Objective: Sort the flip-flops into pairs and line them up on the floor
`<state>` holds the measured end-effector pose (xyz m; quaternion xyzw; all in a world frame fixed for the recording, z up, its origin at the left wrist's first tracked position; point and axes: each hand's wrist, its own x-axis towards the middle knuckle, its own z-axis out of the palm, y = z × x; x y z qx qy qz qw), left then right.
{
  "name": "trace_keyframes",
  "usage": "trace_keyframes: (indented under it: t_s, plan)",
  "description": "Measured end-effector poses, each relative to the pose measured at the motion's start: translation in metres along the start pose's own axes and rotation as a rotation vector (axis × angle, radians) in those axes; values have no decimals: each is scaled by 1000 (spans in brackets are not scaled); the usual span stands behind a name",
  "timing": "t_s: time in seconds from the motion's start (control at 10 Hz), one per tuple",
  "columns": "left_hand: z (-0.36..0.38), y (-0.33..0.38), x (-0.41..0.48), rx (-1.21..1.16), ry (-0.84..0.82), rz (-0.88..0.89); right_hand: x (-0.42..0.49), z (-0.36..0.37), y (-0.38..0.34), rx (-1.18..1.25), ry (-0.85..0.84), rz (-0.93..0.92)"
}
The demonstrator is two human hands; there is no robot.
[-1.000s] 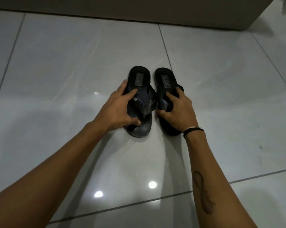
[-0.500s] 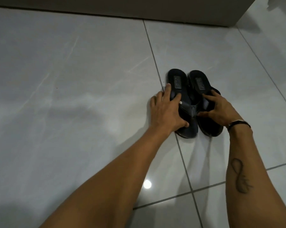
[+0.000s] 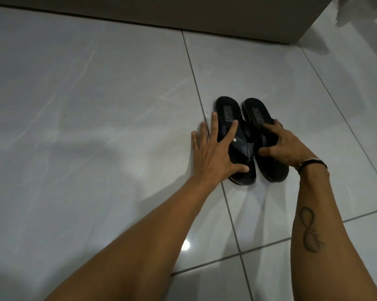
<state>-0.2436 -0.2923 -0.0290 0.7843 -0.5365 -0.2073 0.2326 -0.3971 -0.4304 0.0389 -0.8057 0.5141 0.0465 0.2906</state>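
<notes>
Both hands reach from the lower edge toward the right of centre of the frame. Left hand (image 3: pixel 215 153) lies flat with fingers spread wide, its palm over the left flip-flop (image 3: pixel 233 135) and two fingers on the tile beside it. Right hand (image 3: pixel 285 146) rests with fingers curled loosely on the strap of the right flip-flop (image 3: pixel 268 157), not pinching it. The two black flip-flops stand side by side, touching at the straps, heels toward the upper frame. Wide free floor (image 3: pixel 74 105) of glossy grey tiles opens on the left. A dark wall base (image 3: pixel 183 11) runs along the upper edge. A black wristband (image 3: pixel 311 162) circles the right wrist.
</notes>
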Motion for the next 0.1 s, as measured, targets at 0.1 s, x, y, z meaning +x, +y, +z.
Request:
trace_keyframes:
  t_s: [0.1]
  plan:
    - [-17, -3, -8, -139, 86, 64, -12, -15, -26, 72, 257, -17]
